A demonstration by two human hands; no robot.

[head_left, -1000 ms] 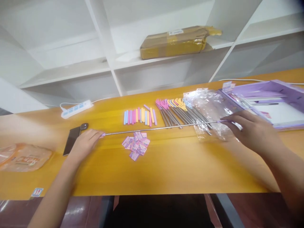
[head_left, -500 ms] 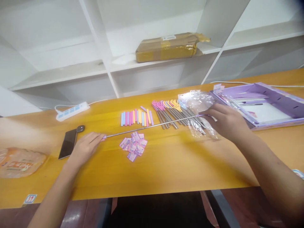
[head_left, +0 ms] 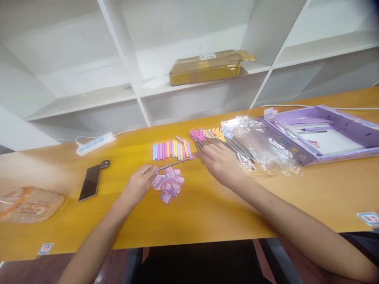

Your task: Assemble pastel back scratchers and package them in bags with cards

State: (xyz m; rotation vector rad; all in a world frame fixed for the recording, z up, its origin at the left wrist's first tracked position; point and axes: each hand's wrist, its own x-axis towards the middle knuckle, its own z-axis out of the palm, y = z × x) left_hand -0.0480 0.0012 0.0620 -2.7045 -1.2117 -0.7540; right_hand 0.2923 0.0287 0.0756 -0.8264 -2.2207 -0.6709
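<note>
A thin metal rod [head_left: 174, 164] with light purple ends spans the gap between my two hands, above the table. My left hand [head_left: 141, 182] is closed on its left end. The right end is pinched in the fingers of my right hand [head_left: 217, 159]. Just below the rod lies a loose pile of small pink and purple cards [head_left: 168, 183]. Behind it is a row of pastel sticks [head_left: 171, 150]. Several metal rods with pink, yellow and blue hand-shaped heads [head_left: 219, 135] lie behind my right hand, which partly hides them.
Clear plastic bags [head_left: 266, 148] lie beside a purple open box [head_left: 314, 157] at the right. A phone [head_left: 90, 182], a small black object [head_left: 104, 164], a power strip [head_left: 96, 144] and an orange package [head_left: 32, 205] are at the left. A taped carton [head_left: 207, 69] sits on the shelf.
My hands have come much closer together, and the rod between them now looks far shorter. My right hand has left the bags' area and moved left; my left hand has moved right.
</note>
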